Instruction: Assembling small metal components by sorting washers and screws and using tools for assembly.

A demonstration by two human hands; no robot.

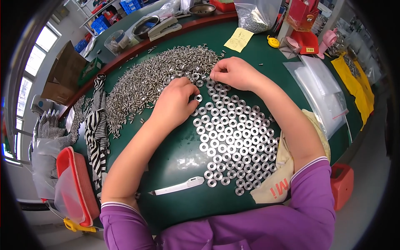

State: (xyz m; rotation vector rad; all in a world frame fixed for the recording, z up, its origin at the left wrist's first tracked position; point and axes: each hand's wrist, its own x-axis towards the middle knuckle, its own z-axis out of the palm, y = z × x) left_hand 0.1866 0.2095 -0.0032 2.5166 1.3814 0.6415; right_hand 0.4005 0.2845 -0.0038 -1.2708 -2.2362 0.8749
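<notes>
My left hand point(176, 100) is at the near edge of a heap of small metal pins point(141, 81), fingers curled. Its thumb and forefinger close around the edge of a silver metal ring point(198, 98). My right hand point(234, 73) is at the heap's right end, with thumb and fingertips pinched together. What it pinches, if anything, is too small to make out. Many flat metal rings with centre holes point(237, 134) lie side by side in rows below and right of my hands. A few more rings point(196, 76) lie against the pins between both hands.
A white utility knife point(177, 186) lies near me on the green table point(166, 162). Right are a beige cloth point(271, 185) and clear plastic bags point(318, 91). A striped cloth point(96, 129) and a red basket point(79, 183) are left. A yellow note point(238, 39) lies at the back.
</notes>
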